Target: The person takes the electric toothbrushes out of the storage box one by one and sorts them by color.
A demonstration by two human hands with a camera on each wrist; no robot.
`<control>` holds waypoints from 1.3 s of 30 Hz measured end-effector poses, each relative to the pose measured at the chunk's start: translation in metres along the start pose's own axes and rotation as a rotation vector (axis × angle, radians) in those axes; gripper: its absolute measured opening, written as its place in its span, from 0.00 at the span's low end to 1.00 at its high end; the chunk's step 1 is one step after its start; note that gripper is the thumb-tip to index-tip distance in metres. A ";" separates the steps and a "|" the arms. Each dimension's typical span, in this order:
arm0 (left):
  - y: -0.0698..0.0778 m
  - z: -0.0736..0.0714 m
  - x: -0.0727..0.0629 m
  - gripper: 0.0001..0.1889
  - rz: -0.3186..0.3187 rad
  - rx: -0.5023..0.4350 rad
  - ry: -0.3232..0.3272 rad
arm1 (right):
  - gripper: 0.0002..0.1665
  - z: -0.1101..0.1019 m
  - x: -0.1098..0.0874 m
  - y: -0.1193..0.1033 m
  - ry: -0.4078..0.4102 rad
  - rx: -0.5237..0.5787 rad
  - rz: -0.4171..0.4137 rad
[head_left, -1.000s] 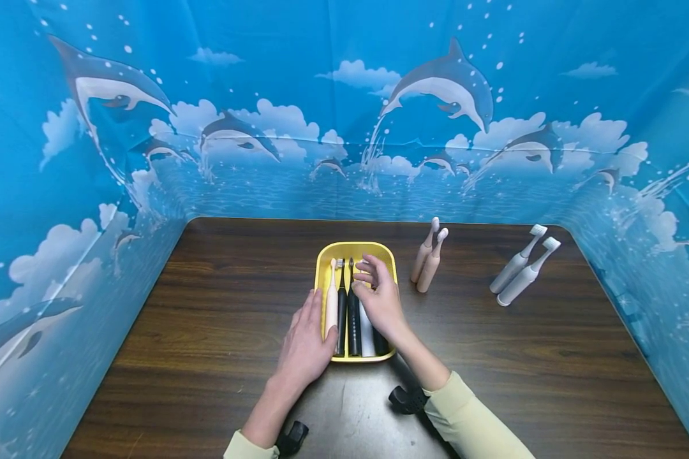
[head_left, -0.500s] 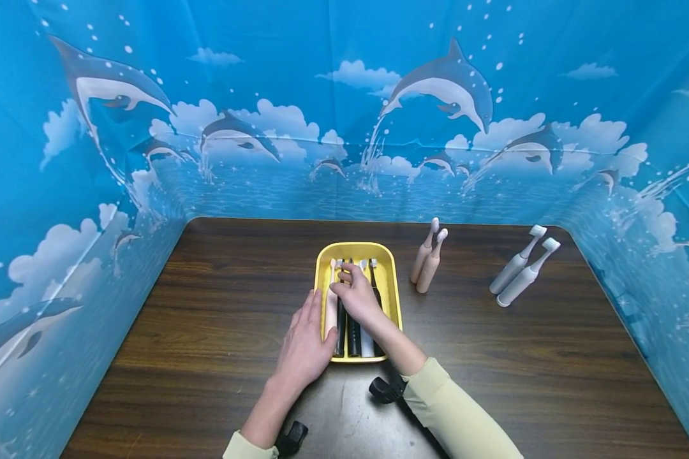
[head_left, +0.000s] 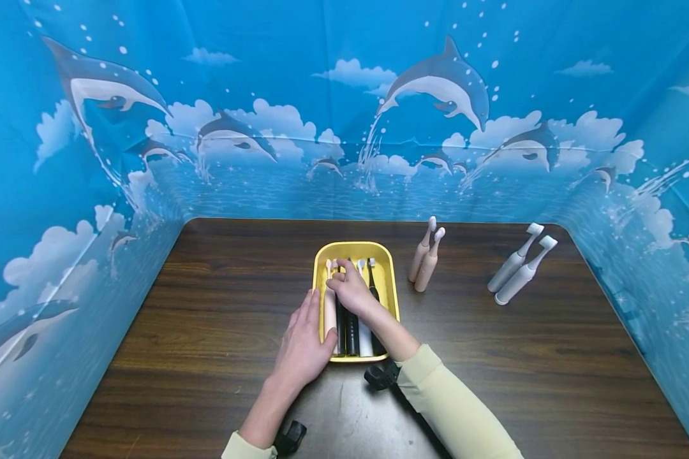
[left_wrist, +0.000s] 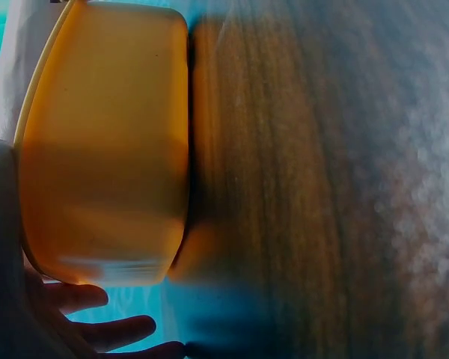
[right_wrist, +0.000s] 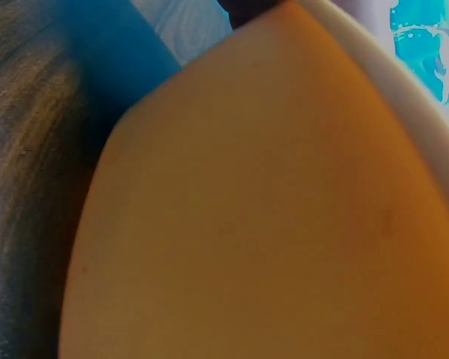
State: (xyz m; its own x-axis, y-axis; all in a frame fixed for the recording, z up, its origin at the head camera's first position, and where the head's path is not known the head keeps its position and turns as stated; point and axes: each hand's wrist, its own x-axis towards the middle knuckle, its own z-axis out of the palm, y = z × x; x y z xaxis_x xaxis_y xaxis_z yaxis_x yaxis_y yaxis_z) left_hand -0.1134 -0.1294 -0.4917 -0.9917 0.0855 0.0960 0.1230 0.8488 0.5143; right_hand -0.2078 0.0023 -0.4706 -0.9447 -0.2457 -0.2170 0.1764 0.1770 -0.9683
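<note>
In the head view a yellow tray (head_left: 356, 247) holds several electric toothbrushes lying side by side. A pale pink one (head_left: 330, 315) lies at the left, then two black ones, a white one (head_left: 365, 338) and another black toothbrush (head_left: 372, 280) at the right. My left hand (head_left: 304, 338) rests along the tray's left side, fingers straight, thumb over the rim. My right hand (head_left: 353, 293) is over the tray, its fingers bent around the neck of the left black toothbrush (head_left: 341, 328). The hand itself hides whether they grip it. Both wrist views mostly show the tray's outer wall (left_wrist: 112, 149).
Two pink electric toothbrushes (head_left: 427, 271) stand upright right of the tray. Farther right stand two more, one grey (head_left: 505, 273) and one white (head_left: 515, 285). A dolphin-print cloth (head_left: 333, 166) surrounds the dark wooden table (head_left: 235, 287).
My right hand has moved left across the tray, from above the white toothbrush to the left black one, then stayed nearly still. My left hand keeps its place on the tray's side.
</note>
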 end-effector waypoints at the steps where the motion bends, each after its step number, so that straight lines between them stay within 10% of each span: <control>1: 0.000 0.000 0.000 0.44 0.001 0.000 0.000 | 0.40 0.000 0.001 0.000 -0.003 0.005 0.003; 39: 0.003 0.000 0.001 0.43 -0.003 -0.003 0.002 | 0.31 -0.009 -0.013 0.002 -0.212 0.066 0.044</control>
State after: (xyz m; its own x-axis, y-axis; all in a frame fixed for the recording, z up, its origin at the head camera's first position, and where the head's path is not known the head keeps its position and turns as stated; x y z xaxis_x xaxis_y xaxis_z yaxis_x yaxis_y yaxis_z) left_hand -0.1140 -0.1273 -0.4899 -0.9920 0.0813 0.0963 0.1197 0.8472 0.5176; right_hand -0.1973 0.0146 -0.4687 -0.8576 -0.4356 -0.2735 0.2401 0.1312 -0.9618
